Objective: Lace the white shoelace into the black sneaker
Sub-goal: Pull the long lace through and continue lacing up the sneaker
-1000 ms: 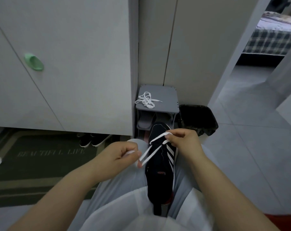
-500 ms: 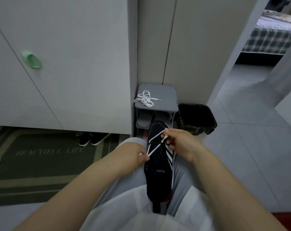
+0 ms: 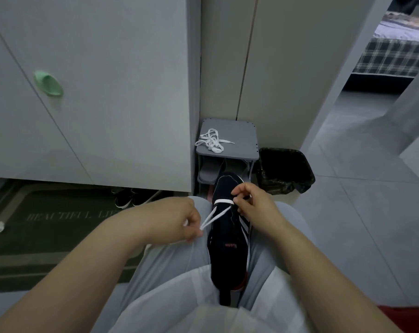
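A black sneaker [image 3: 227, 239] with white side stripes lies between my knees, toe pointing away from me. A white shoelace [image 3: 215, 213] crosses its front eyelets as a short bar and runs down to the left in two strands. My left hand [image 3: 179, 221] pinches those strands left of the shoe. My right hand [image 3: 254, 204] sits on the shoe's right side near the toe, fingers curled and pinching the lace at the eyelets.
A second white shoelace [image 3: 212, 141] lies bunched on a small grey shoe rack [image 3: 239, 138] ahead. A black bin [image 3: 285, 170] stands to its right. White cabinet doors [image 3: 95, 92] fill the left, above a dark doormat [image 3: 47, 224].
The lace has been drawn tighter: the loose loop at the toe is now a flat bar across the eyelets. My left hand shifted slightly left with the strands.
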`<state>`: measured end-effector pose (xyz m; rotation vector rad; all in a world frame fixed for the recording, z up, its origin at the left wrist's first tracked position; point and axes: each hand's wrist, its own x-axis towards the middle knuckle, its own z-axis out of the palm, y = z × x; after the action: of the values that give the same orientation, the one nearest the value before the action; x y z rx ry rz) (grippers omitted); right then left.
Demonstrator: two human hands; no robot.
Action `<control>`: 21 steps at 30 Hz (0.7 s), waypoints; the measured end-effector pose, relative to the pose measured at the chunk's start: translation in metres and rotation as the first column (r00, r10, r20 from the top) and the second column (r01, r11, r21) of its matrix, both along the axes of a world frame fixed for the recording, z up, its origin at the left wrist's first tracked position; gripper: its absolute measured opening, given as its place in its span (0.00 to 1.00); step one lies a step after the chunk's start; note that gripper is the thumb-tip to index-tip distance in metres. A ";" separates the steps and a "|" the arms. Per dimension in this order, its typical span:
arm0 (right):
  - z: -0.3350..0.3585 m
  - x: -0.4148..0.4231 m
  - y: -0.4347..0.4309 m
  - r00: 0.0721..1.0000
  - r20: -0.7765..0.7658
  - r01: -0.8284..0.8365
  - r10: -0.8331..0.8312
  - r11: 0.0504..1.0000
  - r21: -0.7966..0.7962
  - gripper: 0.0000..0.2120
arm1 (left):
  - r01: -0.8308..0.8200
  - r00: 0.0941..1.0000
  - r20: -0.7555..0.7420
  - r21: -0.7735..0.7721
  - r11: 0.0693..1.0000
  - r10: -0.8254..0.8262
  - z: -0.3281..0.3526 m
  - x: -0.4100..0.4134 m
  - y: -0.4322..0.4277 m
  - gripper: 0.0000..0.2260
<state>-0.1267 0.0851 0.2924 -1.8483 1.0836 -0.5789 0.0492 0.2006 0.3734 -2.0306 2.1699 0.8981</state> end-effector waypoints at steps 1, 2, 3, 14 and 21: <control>0.004 0.001 0.001 0.998 -0.012 -0.057 0.057 0.996 -0.065 0.08 | -0.011 1.000 -0.004 -0.030 1.000 0.011 0.002 0.001 -0.001 0.11; 0.009 0.005 0.003 0.988 -0.022 -0.156 0.155 0.981 -0.117 0.07 | -0.024 1.000 -0.007 -0.060 0.998 0.024 0.003 0.002 -0.002 0.11; 0.014 0.011 0.005 0.961 -0.024 -0.277 0.277 0.952 -0.131 0.07 | -0.041 0.999 -0.016 -0.084 0.996 0.040 0.003 0.003 -0.004 0.11; 0.053 0.028 0.001 0.926 0.242 -0.327 0.290 0.936 0.128 0.11 | -0.200 0.972 -0.154 -0.164 0.966 0.175 0.014 0.025 -0.007 0.11; 0.076 -0.013 -0.012 0.912 0.405 -0.167 0.064 0.961 0.222 0.18 | -0.190 0.966 -0.204 -0.145 0.971 0.159 0.022 0.037 -0.009 0.11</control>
<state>-0.1401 0.0735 0.3687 -1.4800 0.7327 -0.6750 0.0862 0.1919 0.3952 -2.3353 2.2548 1.0037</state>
